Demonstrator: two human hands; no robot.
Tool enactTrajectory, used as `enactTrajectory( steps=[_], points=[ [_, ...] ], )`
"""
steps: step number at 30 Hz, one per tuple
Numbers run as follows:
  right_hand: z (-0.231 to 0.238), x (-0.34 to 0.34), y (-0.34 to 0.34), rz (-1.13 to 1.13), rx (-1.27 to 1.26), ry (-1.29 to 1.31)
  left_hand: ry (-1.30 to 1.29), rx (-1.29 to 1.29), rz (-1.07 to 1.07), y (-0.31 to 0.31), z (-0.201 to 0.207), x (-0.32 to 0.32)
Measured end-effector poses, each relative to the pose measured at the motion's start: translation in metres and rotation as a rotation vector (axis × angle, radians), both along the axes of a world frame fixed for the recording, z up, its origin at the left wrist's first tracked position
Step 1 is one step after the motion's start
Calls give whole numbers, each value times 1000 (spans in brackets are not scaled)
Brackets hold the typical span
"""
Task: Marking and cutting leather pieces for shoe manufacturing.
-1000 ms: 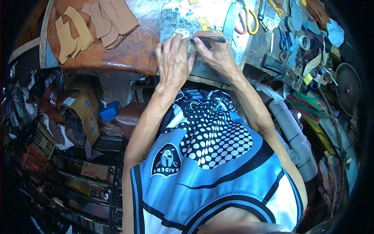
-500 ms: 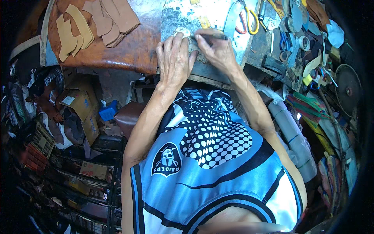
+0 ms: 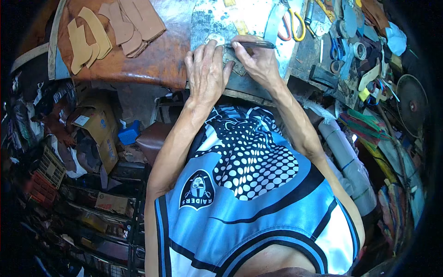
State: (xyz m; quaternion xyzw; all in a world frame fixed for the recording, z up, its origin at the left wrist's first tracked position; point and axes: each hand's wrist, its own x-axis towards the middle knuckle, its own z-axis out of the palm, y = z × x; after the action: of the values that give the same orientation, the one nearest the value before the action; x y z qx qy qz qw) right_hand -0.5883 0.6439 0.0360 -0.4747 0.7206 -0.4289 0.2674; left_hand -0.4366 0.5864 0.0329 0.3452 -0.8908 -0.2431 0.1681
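Observation:
My left hand (image 3: 205,69) lies flat with fingers stretched out on the worn, paint-flecked work board (image 3: 205,23). Its fingertips rest on a small pale piece (image 3: 215,38), mostly covered by them. Just to the right, my right hand (image 3: 259,62) is closed round a slim dark pen-like tool (image 3: 260,44). The tool lies almost level, its tip pointing left toward the pale piece. Whether it is a pen or a knife cannot be made out. Beneath the right hand's fingers, part of a flat greyish piece (image 3: 239,69) shows.
Tan leather cut-outs (image 3: 140,25) and yellowish ones (image 3: 83,46) lie on brown leather (image 3: 134,64) at the left. Scissors with red and yellow handles (image 3: 297,27), blue-handled scissors (image 3: 337,50) and a tape roll (image 3: 360,51) sit at the right. A round fan-like guard (image 3: 412,106) stands far right.
My right hand has shifted slightly, and the slim tool's rear end now sticks out further to the right. The left hand stays in place.

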Motion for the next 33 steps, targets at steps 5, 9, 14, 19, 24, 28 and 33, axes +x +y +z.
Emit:
enactTrajectory(
  steps=[5,9,14,19,24,28,33],
  points=[
    [-3,0,6,-3,66,-25,5,9,-2,-1,3,-2],
    [3,0,5,53,102,-11,-1,13,1,0,2,-1],
    [4,-1,5,72,120,-16,-13,-17,14,0,0,-1],
    [3,-2,7,67,111,8,-10,-3,-1,1,0,-1],
    [-6,-7,9,29,102,-44,-22,-18,6,1,0,0],
    [-9,-11,12,-91,20,-264,-14,4,-1,-1,2,-2],
    [-4,-15,13,-63,119,-299,-10,9,1,1,3,-1]
  ],
)
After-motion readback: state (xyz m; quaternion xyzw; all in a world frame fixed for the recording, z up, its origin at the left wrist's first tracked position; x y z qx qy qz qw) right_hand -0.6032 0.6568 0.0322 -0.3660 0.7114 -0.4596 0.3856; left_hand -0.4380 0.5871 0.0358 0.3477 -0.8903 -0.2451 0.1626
